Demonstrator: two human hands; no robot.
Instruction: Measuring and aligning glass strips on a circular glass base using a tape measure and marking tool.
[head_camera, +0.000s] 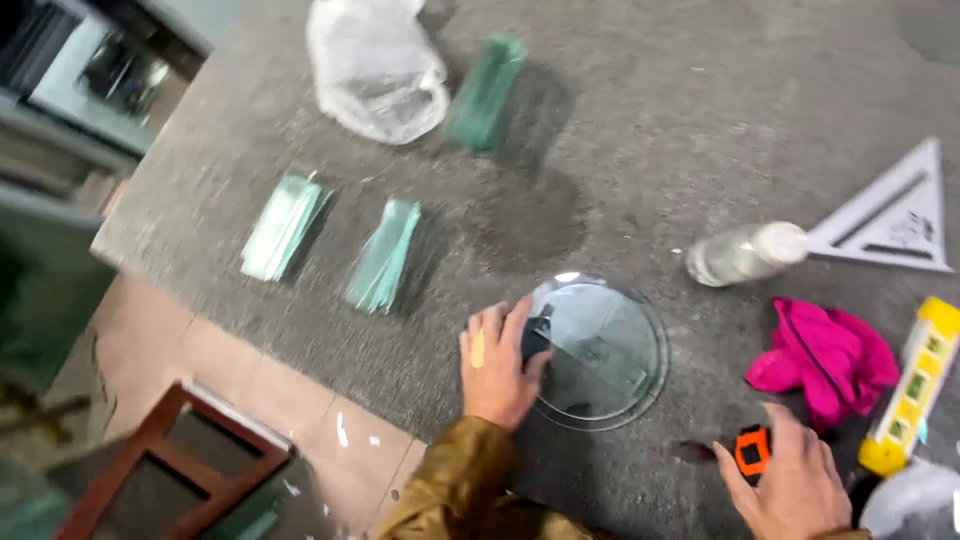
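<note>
Hands: left hand (497, 367) presses flat on a clear round glass disc (600, 350); right hand (792, 487) grips an orange tool (752, 450).

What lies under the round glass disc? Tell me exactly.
Through the round glass disc the grey table shows, with a blurred rectangular shape. The left hand covers its left edge, hiding what lies there.
</note>
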